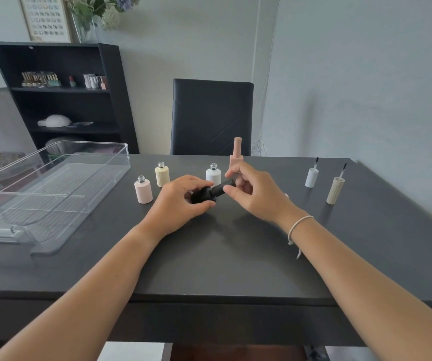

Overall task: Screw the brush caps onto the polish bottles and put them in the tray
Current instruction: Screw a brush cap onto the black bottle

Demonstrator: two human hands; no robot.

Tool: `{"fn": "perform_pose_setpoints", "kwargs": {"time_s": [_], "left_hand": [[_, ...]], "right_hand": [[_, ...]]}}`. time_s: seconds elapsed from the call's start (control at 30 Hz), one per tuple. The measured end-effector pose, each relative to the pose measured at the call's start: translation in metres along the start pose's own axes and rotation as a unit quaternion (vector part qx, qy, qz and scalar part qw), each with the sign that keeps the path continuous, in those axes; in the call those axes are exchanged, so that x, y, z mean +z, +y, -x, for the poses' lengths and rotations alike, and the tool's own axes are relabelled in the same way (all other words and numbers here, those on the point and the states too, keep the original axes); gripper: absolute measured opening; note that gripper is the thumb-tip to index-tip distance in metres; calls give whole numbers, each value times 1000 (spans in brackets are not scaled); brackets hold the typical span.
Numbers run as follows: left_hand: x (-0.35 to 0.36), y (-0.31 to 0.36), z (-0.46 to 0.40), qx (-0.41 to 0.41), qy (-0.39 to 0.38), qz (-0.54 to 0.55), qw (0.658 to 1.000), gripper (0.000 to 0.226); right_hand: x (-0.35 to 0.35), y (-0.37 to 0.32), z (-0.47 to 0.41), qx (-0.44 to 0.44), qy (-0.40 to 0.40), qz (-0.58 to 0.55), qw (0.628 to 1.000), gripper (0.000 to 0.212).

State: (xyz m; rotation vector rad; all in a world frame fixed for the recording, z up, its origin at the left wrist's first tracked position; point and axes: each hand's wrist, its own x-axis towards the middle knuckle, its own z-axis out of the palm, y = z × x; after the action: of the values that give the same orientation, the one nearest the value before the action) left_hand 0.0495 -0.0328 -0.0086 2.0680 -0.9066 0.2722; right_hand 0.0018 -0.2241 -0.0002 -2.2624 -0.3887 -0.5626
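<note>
Head camera view, looking down at a dark table point(235, 256) with two bare forearms reaching in from the bottom of the frame. At the centre, both hands meet over one black polish bottle point(201, 196), which lies tilted just above the tabletop. The left hand point(181, 201) curls its fingers and thumb round the bottle's body, and the right hand point(254, 194) pinches the black brush cap point(224, 186) at the bottle's neck between thumb and fingertips. Three open bottles without caps stand just beyond the hands: one pale pink bottle point(143, 190) left of centre, one cream bottle point(162, 175) behind it, and one white bottle point(213, 175) near the middle. One capped peach bottle point(236, 156) stands upright behind the right hand. Two loose caps stand brush-up at the right of the frame, well apart from the hands: one white cap point(311, 177) and one ribbed cream cap point(335, 190). One clear plastic tray point(84, 152) fills the left middle of the frame. A black chair point(211, 117) sits at the far edge of the table, and a black shelf unit point(64, 100) stands in the upper left.
</note>
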Motion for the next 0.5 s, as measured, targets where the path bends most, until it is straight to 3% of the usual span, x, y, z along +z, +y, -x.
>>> {"fn": "perform_pose_setpoints", "kwargs": {"time_s": [0.1, 0.23, 0.33, 0.5], "left_hand": [[0, 0, 0, -2, 1, 5, 1000, 40], [0, 0, 0, -2, 2, 2, 1000, 41], [0, 0, 0, -2, 1, 1, 1000, 40], [1, 0, 0, -2, 0, 2, 1000, 40]], "right_hand": [[0, 1, 0, 2, 1, 12, 1000, 7], [0, 2, -2, 34, 18, 36, 999, 39], [-1, 1, 0, 9, 11, 12, 1000, 14], [1, -1, -1, 0, 15, 28, 999, 14]]}}
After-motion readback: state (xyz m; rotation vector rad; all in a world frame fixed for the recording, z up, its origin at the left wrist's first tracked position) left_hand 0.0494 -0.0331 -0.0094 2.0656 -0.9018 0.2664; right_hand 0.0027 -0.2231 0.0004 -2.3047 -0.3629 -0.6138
